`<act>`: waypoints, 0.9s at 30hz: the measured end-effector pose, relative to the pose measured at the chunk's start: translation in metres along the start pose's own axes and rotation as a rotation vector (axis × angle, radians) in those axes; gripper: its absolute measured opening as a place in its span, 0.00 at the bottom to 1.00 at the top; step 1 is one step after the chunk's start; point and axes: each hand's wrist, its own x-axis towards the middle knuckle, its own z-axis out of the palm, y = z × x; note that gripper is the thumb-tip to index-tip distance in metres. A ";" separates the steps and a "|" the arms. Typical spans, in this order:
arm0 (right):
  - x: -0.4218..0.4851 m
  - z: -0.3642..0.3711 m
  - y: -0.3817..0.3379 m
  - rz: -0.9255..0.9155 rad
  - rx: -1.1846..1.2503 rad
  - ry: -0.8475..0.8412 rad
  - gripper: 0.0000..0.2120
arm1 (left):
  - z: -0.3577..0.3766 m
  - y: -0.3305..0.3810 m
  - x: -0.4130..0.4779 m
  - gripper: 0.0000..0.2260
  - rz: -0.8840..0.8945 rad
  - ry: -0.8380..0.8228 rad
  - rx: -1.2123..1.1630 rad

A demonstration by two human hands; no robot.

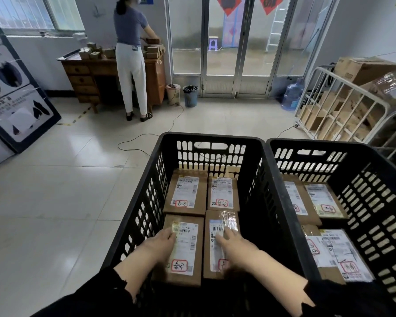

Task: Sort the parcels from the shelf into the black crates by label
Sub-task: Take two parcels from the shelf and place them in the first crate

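Two black crates side by side: left crate (146, 179) has four parcels (2x2), right crate (375, 179) four too. Left hand (162, 241) and right hand (232, 243) rest flat, fingers loosely spread, on the near-left parcel (188, 255) and near-right parcel (215, 259).

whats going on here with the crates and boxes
A person is sorting labelled cardboard parcels into two black crates. Both hands are down in the left crate, which holds four parcels laid flat, two by two. The left hand rests on the near-left parcel and the right hand on the near-right parcel, fingers flat on top. The right crate also holds several parcels. In the background another person stands at a wooden desk handling more boxes.
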 end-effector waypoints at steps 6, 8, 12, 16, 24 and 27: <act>0.006 0.005 -0.003 0.022 -0.045 -0.009 0.36 | 0.003 0.001 0.009 0.35 -0.007 -0.004 0.109; 0.008 0.006 -0.003 0.027 -0.046 -0.016 0.36 | 0.004 0.000 0.010 0.35 -0.005 0.002 0.148; 0.006 0.006 -0.001 0.020 -0.031 -0.031 0.40 | 0.004 0.001 0.007 0.33 -0.011 0.014 0.193; 0.000 0.004 0.001 0.017 -0.020 -0.029 0.42 | 0.002 0.005 0.001 0.32 -0.028 0.044 0.200; -0.015 -0.009 0.004 -0.012 -0.001 0.060 0.39 | -0.014 0.009 -0.015 0.49 0.007 0.161 0.074; -0.025 -0.015 0.004 -0.031 0.013 0.110 0.40 | -0.021 0.013 -0.021 0.47 0.042 0.254 0.046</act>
